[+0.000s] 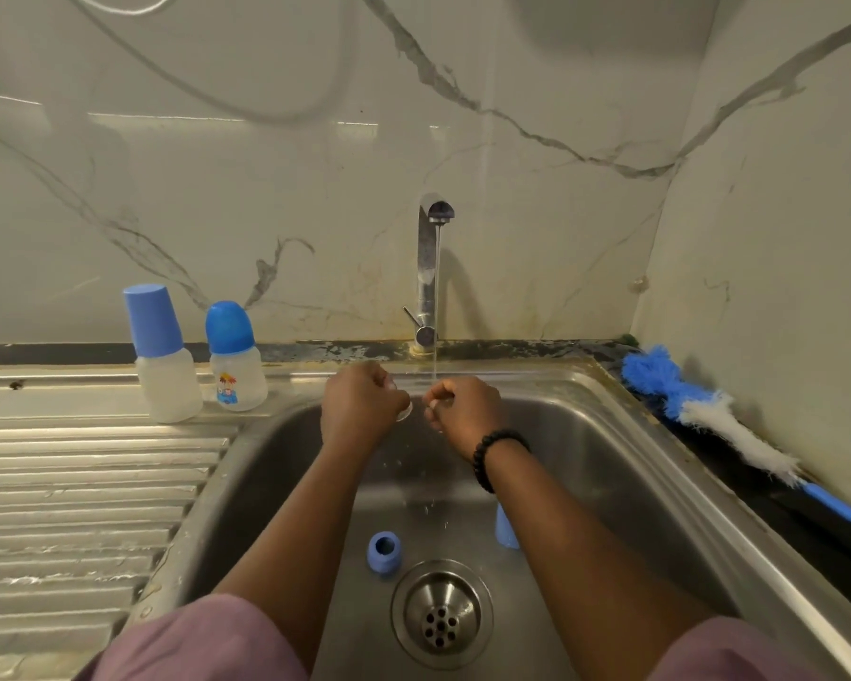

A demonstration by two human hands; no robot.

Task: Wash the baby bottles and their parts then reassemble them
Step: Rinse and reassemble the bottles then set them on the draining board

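My left hand grips a small clear teat over the sink, just left of the water stream. My right hand has its fingers curled under the running water, next to the teat; whether it pinches anything is unclear. A blue screw ring lies on the sink floor beside the drain. A blue cap is partly hidden behind my right forearm. Two assembled baby bottles stand on the drainboard: a taller one with a blue cap and a shorter one with a cartoon print.
The chrome tap runs a thin stream into the sink. A blue and white bottle brush lies along the right counter by the wall. The ribbed drainboard stretches to the left, wet in places.
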